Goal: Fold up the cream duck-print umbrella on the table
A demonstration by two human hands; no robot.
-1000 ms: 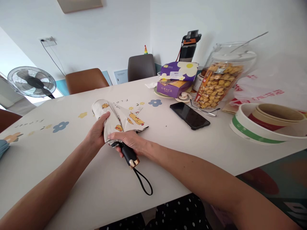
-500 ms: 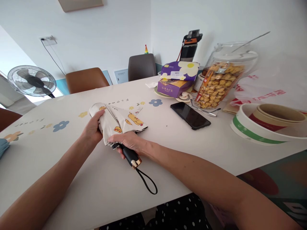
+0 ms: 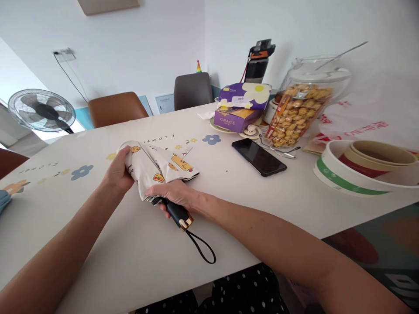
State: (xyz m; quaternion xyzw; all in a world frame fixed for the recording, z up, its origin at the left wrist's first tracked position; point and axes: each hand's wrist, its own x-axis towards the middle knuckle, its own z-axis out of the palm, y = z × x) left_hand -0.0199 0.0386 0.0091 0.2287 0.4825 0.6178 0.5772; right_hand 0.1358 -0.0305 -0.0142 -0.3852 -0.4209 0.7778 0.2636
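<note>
A folded umbrella [image 3: 149, 163] with white cloth and yellow cartoon prints lies at a slant above the table, its cloth loosely gathered and one fold sticking out to the right. My left hand [image 3: 119, 172] is closed on the cloth at the far left side; its fingertips are hidden behind the fabric. My right hand [image 3: 175, 195] grips the umbrella where the cloth meets the black handle [image 3: 176, 213], thumb on the fabric and fingers underneath. From the handle's gold-coloured end a black wrist loop [image 3: 204, 253] hangs toward me.
On the white table [image 3: 81, 235] to the right lie a black phone [image 3: 258, 157] and eyeglasses [image 3: 281, 151]. Behind them stand a jar of popcorn [image 3: 299, 115], a purple box [image 3: 235, 120] and a tissue pack [image 3: 245, 96]. Paper bowls [image 3: 350, 185] sit at the right edge.
My left hand has slid slightly left and up along the umbrella cloth, which spreads a little wider there. My right hand stays at the handle.
</note>
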